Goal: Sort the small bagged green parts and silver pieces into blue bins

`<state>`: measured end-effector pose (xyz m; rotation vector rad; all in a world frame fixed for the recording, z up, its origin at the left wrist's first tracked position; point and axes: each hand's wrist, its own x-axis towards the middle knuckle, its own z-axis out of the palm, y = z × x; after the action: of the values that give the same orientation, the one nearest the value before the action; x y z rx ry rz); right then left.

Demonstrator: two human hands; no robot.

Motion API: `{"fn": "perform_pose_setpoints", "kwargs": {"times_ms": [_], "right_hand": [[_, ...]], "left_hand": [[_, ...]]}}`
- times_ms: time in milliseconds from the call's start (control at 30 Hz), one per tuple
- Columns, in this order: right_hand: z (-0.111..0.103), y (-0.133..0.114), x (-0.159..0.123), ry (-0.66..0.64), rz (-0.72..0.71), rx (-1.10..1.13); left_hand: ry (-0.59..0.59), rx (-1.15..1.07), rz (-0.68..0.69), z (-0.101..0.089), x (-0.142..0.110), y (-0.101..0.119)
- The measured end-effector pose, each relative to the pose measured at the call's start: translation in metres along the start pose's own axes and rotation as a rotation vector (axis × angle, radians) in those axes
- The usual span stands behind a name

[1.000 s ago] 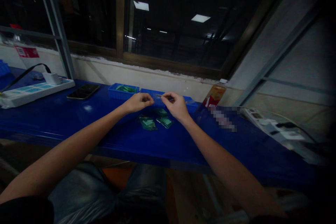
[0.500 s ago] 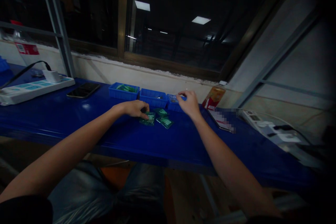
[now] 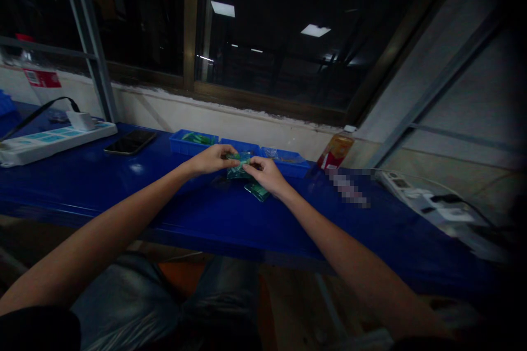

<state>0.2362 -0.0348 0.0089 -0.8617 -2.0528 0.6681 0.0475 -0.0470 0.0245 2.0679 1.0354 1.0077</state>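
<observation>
Between both hands, a small green packet [image 3: 237,171] is held just above the table. My left hand [image 3: 214,159] pinches its left side with thumb and fingers. On the other side, my right hand [image 3: 265,174] is closed on the packet's right edge, thumb on the near face. Another green packet [image 3: 258,192] lies on the table under my right hand, partly covered. Behind the hands stand a blue bin with green packets [image 3: 193,145], a middle blue bin [image 3: 239,146] mostly hidden by the hands, and a right blue bin [image 3: 294,167] with small clear and metallic-looking pieces.
On the blue table [image 3: 164,197], a phone [image 3: 130,142] and a white power strip [image 3: 57,142] lie at left. A drink bottle [image 3: 336,149] stands at right, near a second power strip [image 3: 420,200]. A red-labelled bottle [image 3: 41,77] is at far left.
My right hand has come left from the right bin to the packet. My left hand has lifted the packet slightly off the table, and both hands now hold it.
</observation>
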Motion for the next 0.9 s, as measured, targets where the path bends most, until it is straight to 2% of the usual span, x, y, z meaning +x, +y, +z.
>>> {"fn": "perform_pose_setpoints", "kwargs": {"times_ms": [167,300,433,533,667,833,900], "right_hand": [[0.002,-0.001,0.000,0.030,0.049,0.053],[-0.003,-0.004,0.001,0.020,0.116,0.146],[-0.025,-0.005,0.005,0.178,0.170,0.228],[-0.040,-0.002,0.008,0.271,0.208,0.239],[-0.038,0.004,0.006,0.165,0.238,0.174],[-0.011,-0.002,0.000,-0.048,0.185,0.187],[-0.002,-0.007,-0.001,-0.078,0.156,0.231]], "left_hand": [[0.024,-0.085,-0.044,0.002,-0.002,0.006],[0.117,-0.106,-0.048,0.001,-0.001,0.005],[0.235,-0.174,-0.070,-0.001,0.001,0.005],[0.263,-0.252,-0.073,-0.003,0.001,0.007],[0.256,-0.298,-0.071,-0.002,0.001,0.010],[0.249,-0.330,-0.102,0.000,0.000,0.010],[0.237,-0.337,-0.107,0.001,-0.001,0.011]]}}
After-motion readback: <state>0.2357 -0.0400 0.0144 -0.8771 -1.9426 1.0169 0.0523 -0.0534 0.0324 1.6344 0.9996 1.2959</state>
